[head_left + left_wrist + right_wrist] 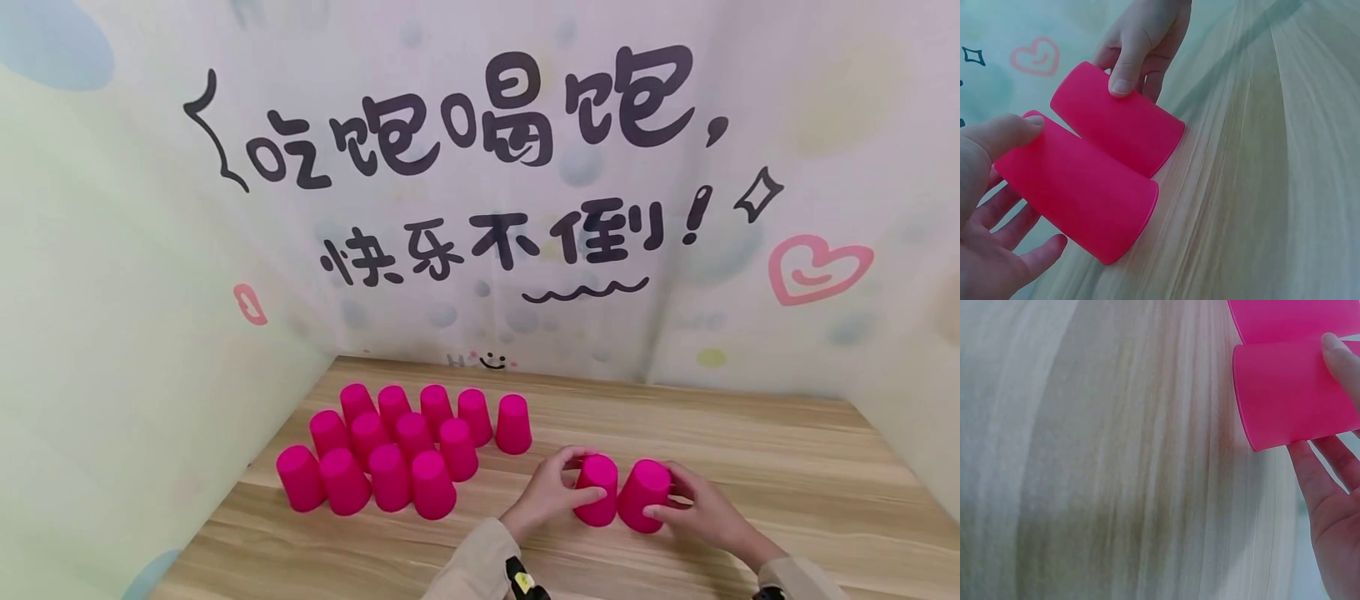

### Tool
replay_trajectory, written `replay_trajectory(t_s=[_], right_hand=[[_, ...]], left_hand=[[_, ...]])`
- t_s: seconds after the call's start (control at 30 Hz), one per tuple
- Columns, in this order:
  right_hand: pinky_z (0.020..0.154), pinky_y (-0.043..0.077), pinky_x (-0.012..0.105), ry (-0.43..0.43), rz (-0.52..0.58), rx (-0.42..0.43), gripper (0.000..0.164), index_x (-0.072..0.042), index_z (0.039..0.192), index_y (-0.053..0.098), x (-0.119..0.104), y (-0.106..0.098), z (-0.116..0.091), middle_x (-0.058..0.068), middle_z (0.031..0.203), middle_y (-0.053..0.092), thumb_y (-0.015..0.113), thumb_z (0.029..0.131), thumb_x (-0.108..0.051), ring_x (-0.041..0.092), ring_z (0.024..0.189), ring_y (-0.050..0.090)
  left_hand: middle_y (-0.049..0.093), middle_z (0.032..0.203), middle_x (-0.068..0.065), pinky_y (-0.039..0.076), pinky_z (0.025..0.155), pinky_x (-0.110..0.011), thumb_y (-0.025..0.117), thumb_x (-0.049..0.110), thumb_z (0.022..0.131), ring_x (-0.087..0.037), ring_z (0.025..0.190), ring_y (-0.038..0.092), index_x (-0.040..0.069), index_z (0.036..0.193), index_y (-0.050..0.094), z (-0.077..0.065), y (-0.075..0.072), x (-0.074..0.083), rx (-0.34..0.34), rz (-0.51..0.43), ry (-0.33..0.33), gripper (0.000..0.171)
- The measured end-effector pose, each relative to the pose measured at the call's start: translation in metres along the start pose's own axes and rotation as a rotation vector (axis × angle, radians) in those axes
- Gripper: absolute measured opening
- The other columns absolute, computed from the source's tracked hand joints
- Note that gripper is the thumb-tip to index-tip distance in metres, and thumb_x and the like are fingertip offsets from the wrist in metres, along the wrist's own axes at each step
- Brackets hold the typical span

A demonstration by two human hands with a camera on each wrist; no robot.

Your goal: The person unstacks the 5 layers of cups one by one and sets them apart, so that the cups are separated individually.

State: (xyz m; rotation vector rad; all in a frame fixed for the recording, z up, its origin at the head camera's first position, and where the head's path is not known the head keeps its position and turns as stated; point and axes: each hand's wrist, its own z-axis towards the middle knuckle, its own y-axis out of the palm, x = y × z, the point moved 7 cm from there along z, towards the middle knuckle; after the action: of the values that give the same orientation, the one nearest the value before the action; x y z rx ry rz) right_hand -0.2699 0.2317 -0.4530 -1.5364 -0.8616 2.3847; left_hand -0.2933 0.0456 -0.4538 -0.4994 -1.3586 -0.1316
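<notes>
Two pink cups stand upside down side by side on the wooden table, right of centre in the head view. My left hand (551, 493) holds the left cup (597, 490), thumb on its near side and fingers behind. Around the right cup (643, 497) my right hand (701, 507) has thumb and fingers in the same way. The left wrist view shows the left cup (1082, 187) under my left thumb, and the right cup (1119, 119) just beyond it. In the right wrist view the right hand (1335, 506) grips its cup (1291, 394) near the upper part.
To the left, several more upside-down pink cups (392, 477) stand in rows on the table (712, 433). One cup (513, 425) ends the back row, nearest my left hand. A printed cloth wall (450, 325) closes off the back, with plain walls at both sides.
</notes>
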Motion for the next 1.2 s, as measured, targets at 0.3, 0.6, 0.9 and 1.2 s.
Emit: replay_trajectory(t_s=[0.3,0.6,0.9,1.2], right_hand=[[0.068,0.05,0.021,-0.005,0.002,0.002,0.049,0.004,0.112,0.049,0.002,0.001,0.001,0.004,0.098,0.059,0.072,0.072,-0.012,-0.001,0.087,0.056],[0.066,0.051,0.021,-0.024,0.016,0.005,0.046,0.005,0.111,0.049,0.001,0.002,0.0,-0.007,0.096,0.058,0.072,0.073,-0.01,-0.002,0.086,0.056],[0.066,0.051,0.021,-0.033,0.011,0.015,0.045,0.004,0.11,0.049,-0.002,-0.001,0.001,-0.007,0.096,0.058,0.072,0.072,-0.008,-0.002,0.086,0.056],[0.067,0.05,0.02,0.02,0.012,-0.015,0.049,0.004,0.113,0.048,-0.001,-0.001,-0.001,0.006,0.098,0.058,0.071,0.073,-0.012,-0.002,0.087,0.055]], left_hand=[[0.055,0.107,0.006,0.045,0.082,-0.026,0.07,0.016,0.076,-0.012,0.099,0.052,0.01,0.118,0.052,-0.001,-0.018,-0.002,0.014,-0.023,0.027,0.046],[0.053,0.113,-0.007,0.044,0.086,-0.037,0.069,0.015,0.077,-0.024,0.103,0.051,0.005,0.119,0.049,-0.013,-0.074,0.01,0.117,0.046,0.074,0.047],[0.049,0.115,-0.011,0.042,0.088,-0.042,0.068,0.015,0.078,-0.027,0.103,0.05,0.004,0.123,0.047,-0.023,-0.106,0.02,0.094,0.212,0.057,0.051],[0.045,0.123,-0.015,0.044,0.086,-0.041,0.065,0.015,0.08,-0.029,0.109,0.045,0.003,0.125,0.045,-0.029,-0.118,0.019,0.0,0.435,-0.072,0.051]])
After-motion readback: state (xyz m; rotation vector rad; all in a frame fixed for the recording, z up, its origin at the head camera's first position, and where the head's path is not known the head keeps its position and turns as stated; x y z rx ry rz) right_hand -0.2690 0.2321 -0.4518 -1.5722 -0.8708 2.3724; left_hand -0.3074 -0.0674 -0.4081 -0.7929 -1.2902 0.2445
